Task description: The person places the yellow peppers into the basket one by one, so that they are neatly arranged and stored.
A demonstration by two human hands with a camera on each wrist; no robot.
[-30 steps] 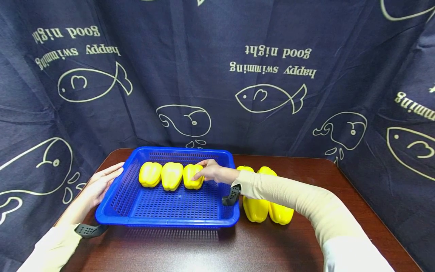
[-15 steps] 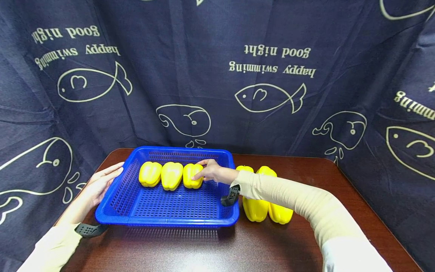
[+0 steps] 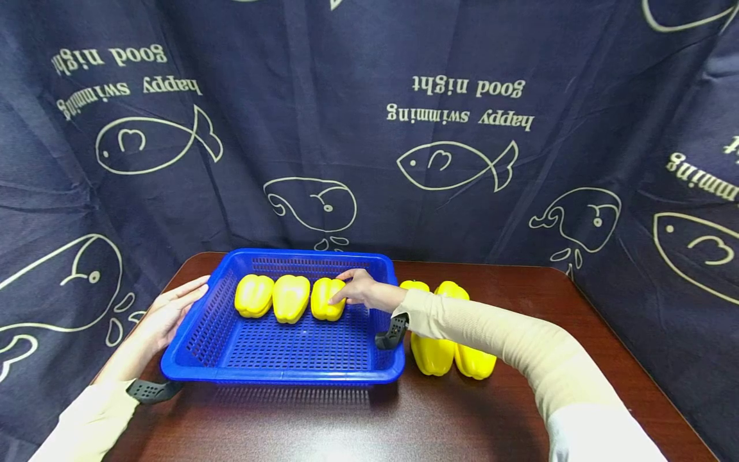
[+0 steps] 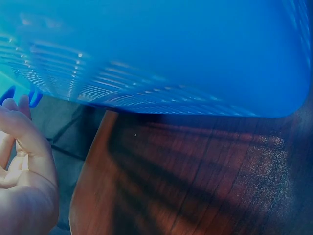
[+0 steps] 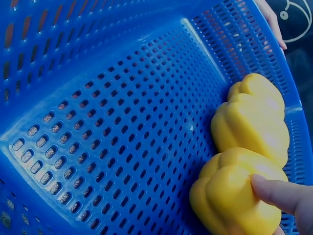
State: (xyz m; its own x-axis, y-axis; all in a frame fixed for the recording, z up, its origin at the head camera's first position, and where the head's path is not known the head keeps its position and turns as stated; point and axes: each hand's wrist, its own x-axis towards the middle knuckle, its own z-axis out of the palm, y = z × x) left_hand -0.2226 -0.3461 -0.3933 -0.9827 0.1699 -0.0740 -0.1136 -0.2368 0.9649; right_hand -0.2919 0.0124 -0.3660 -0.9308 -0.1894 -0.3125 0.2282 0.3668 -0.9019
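In the head view a blue plastic basket (image 3: 283,375) sits on the table with a row of three yellow bell peppers inside. My right hand (image 3: 359,290) reaches over its right wall and grips the rightmost bell pepper (image 3: 326,308). In the right wrist view the thumb (image 5: 279,193) presses that pepper's side; the other fingers are mostly hidden. Beside it lie the middle bell pepper (image 3: 291,299) and the left bell pepper (image 3: 254,296). My left hand (image 3: 167,316) touches the basket's left rim from outside, fingertips right at the edge.
Several more yellow bell peppers (image 3: 434,354) lie on the brown table (image 3: 439,417) right of the basket, partly hidden by the right forearm. A dark blue curtain (image 3: 369,128) with fish drawings rises behind the table. Each wrist wears a black band (image 3: 395,330).
The right thumb has shifted very slightly on the rightmost bell pepper. The small gap between it and the middle pepper looks a little wider. The left hand stays at the rim.
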